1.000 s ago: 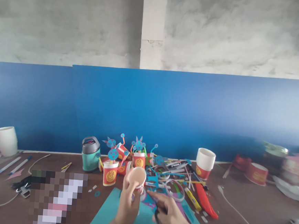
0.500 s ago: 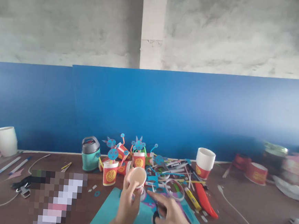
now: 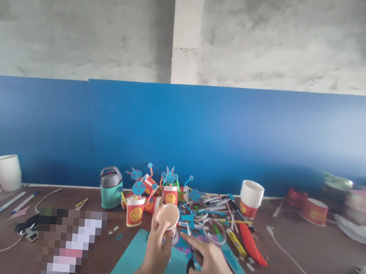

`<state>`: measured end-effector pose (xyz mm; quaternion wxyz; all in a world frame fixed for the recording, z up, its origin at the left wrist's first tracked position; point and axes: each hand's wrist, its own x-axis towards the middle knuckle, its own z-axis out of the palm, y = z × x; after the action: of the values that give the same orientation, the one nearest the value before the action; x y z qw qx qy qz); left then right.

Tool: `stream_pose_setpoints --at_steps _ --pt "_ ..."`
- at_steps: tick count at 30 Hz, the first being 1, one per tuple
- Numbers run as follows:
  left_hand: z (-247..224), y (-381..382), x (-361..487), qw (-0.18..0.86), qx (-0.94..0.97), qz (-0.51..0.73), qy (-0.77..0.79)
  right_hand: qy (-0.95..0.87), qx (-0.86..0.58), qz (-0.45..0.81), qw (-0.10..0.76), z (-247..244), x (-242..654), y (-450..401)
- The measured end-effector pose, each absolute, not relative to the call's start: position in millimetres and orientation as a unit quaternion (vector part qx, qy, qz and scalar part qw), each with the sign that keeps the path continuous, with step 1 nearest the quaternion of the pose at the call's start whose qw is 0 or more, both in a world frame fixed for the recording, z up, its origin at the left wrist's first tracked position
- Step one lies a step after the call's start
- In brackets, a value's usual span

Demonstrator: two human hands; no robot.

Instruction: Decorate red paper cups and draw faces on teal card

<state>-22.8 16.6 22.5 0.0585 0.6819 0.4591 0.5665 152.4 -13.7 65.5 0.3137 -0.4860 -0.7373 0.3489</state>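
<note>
My left hand (image 3: 158, 247) is closed around a paper cup (image 3: 169, 215), its open mouth tilted toward me. In my right hand (image 3: 208, 261) is a pair of scissors (image 3: 190, 264) with black handles; the index finger stretches forward beside the cup and the blades point away from me. The two hands are close together but apart, above a teal sheet (image 3: 125, 261) on the table. Just beyond the cup stand red and white paper cups (image 3: 134, 213) decorated with blue paper faces (image 3: 138, 188) and coloured straw arms.
A teal lidded jar (image 3: 110, 190) stands at the back left. Behind my right hand lie a tape roll (image 3: 214, 232), a yellow glue tube (image 3: 236, 242) and a red curved piece (image 3: 252, 246). Stacked cups (image 3: 251, 197) stand at the back right, before a blue partition (image 3: 183, 137).
Almost nothing differs. My right hand and the scissors have shifted very slightly, and the blades show a little more clearly. My left hand keeps the cup in the same place.
</note>
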Motion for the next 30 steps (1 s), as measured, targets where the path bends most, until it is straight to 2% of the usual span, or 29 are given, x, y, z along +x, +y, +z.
stream_pose_setpoints --at_steps 3,4,6,8,12,14,19,21,25,30 --pt "21.5 16.4 -22.3 0.049 0.684 0.571 0.452 -0.537 -0.450 0.631 0.332 67.2 153.4 -5.1" --pt "21.4 16.2 -22.0 0.041 0.684 0.574 0.448 -0.480 -0.441 0.688 0.319 67.6 154.4 -2.8" --pt "22.0 15.6 -21.6 0.030 0.682 0.580 0.445 -0.449 -0.442 0.711 0.311 68.2 156.1 -1.4" --pt "23.7 15.0 -21.7 0.031 0.679 0.582 0.446 -0.544 -0.461 0.624 0.320 68.1 156.5 -4.5" --pt "27.4 14.0 -22.8 0.050 0.683 0.573 0.450 -0.776 -0.482 0.274 0.301 65.7 155.1 -15.4" --pt "28.1 13.0 -22.3 0.054 0.689 0.567 0.449 -0.792 -0.480 0.233 0.297 63.2 153.9 -16.4" --pt "28.1 8.7 -15.8 0.030 0.714 0.545 0.439 -0.607 -0.419 0.578 0.349 56.6 151.4 -3.6" --pt "28.2 7.8 -13.1 0.031 0.712 0.543 0.444 -0.567 -0.387 0.628 0.366 56.4 150.8 0.1" --pt "28.1 7.9 -11.8 0.013 0.695 0.553 0.460 -0.553 -0.359 0.639 0.397 61.5 150.3 -2.6" --pt "26.9 7.7 -14.7 -0.012 0.708 0.536 0.459 -0.318 -0.321 0.821 0.350 69.1 158.0 -7.1"
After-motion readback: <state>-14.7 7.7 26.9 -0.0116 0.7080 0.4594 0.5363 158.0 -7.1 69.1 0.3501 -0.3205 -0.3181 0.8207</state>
